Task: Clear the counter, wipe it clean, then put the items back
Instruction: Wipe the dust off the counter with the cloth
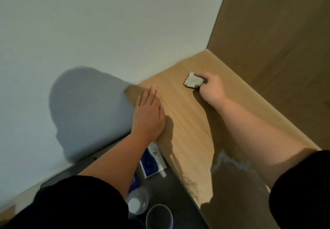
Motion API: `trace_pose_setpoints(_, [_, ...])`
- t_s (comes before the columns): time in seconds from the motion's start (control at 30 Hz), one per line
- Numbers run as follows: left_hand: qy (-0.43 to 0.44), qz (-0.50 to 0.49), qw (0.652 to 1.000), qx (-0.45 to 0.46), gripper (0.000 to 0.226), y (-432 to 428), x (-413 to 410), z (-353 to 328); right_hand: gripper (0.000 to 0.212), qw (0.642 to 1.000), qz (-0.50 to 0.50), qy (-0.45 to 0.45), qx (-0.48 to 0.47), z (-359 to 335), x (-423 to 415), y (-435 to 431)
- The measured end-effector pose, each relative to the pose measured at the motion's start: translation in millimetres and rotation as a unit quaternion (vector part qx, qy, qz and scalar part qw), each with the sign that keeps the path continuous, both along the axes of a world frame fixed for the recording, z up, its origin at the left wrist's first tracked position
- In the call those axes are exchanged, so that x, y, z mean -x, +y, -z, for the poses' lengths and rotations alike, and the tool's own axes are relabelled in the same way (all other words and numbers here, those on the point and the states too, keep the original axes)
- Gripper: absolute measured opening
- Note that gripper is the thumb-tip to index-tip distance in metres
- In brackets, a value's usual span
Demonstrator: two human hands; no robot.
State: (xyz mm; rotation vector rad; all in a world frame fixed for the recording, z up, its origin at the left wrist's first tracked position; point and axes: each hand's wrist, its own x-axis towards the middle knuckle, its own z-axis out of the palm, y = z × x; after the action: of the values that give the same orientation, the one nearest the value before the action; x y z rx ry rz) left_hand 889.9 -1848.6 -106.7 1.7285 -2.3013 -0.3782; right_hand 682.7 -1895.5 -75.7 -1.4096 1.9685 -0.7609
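On the light wooden counter (pixel 187 121), the left hand (pixel 149 116) lies flat near its edge, fingers straight and pressed together. Farther right, the right hand (pixel 211 87) curls round a crumpled white cloth (pixel 192 81) touching the surface.

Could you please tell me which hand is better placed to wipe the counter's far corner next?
Probably the right hand: it grips the cloth on the counter near that corner. The left hand lies flat, holding nothing.
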Motion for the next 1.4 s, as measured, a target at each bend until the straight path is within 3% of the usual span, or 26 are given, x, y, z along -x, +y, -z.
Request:
trace_pose_setpoints(0.4, [0.04, -0.072, 0.996, -0.033, 0.051, -13.8, -54.7, -4.4, 0.053, 0.967, -0.253, -0.013, 0.023, 7.8, -99.5, -18.6])
trace_pose_setpoints(0.63, [0.029, -0.087, 0.993, -0.077, 0.05, -15.2, -47.6, -13.5, 0.056, 0.922, -0.377, -0.072, -0.048, 2.4, -73.6, 60.2])
trace_pose_setpoints(0.9, [-0.015, -0.032, 0.997, -0.061, 0.053, 28.7, 10.0, -17.3, 0.052, 0.894, -0.431, 0.004, -0.12, -6.9, -3.9, 152.6])
trace_pose_setpoints(0.97, [-0.031, -0.022, 0.998, -0.052, 0.055, 38.4, 25.3, -14.6, 0.052, 0.894, -0.418, -0.001, -0.163, -9.9, 9.6, 168.2])
trace_pose_setpoints(1.03, [-0.056, -0.018, 0.997, -0.048, 0.057, 47.9, 38.9, -11.9, 0.052, 0.903, -0.373, -0.092, -0.195, -21.7, 16.3, 172.4])
trace_pose_setpoints(1.13, [-0.078, -0.008, 0.996, -0.044, 0.06, 62.9, 51.4, -8.7, 0.057, 0.955, -0.17, -0.207, -0.13, -46.3, 35.5, 147.1])
trace_pose_setpoints(1.2, [-0.09, 0.02, 0.995, -0.04, 0.062, 67.6, 53.1, -7.4, 0.055, 0.987, -0.046, -0.15, -0.037, -57.7, 55.1, 113.9])
trace_pose_setpoints(1.27, [-0.091, 0.03, 0.995, -0.04, 0.062, 67.6, 52.8, -7.6, 0.049, 0.994, 0.017, -0.102, 0.017, -57.7, 73.2, 80.1])
trace_pose_setpoints(1.4, [-0.074, 0.028, 0.996, -0.049, 0.061, 67.0, 51.7, -9.1, 0.048, 0.999, 0.008, -0.032, -0.04, -24.1, 86.0, 46.7])
